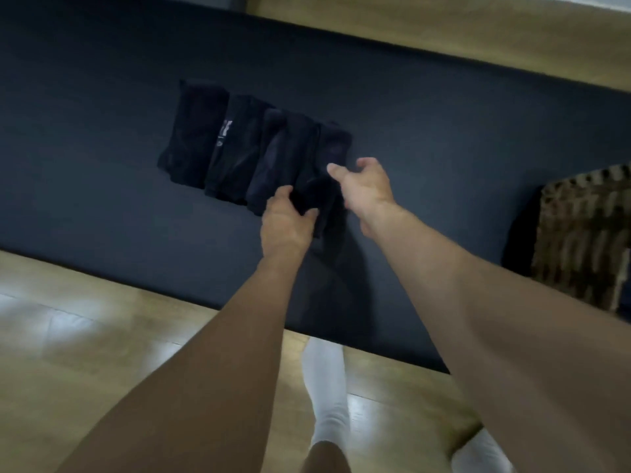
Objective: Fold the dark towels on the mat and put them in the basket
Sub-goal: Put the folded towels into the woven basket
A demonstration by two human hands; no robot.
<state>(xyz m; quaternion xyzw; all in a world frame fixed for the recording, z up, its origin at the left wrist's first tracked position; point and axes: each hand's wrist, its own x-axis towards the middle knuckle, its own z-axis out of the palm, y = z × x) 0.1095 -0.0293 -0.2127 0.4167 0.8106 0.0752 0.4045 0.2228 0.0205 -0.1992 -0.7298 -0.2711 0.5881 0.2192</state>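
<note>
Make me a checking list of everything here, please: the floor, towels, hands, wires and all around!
Surface: dark mat lying on a wooden floor.
Job's things: row of folded dark towels on the mat; woven basket at the right, cut off by the picture's edge.
Clutter: nothing seen.
Hands: left hand grips a dark towel at the row's near right end; right hand is beside it, grip unclear.
Cables: nothing seen.
Surroundings: the person's white socks on the floor near the mat.

Both bare arms reach out straight. The left hand (286, 218) grips the near end of a dark towel (316, 198). The right hand (367, 186) hovers just right of it, fingers loosely curled.
</note>
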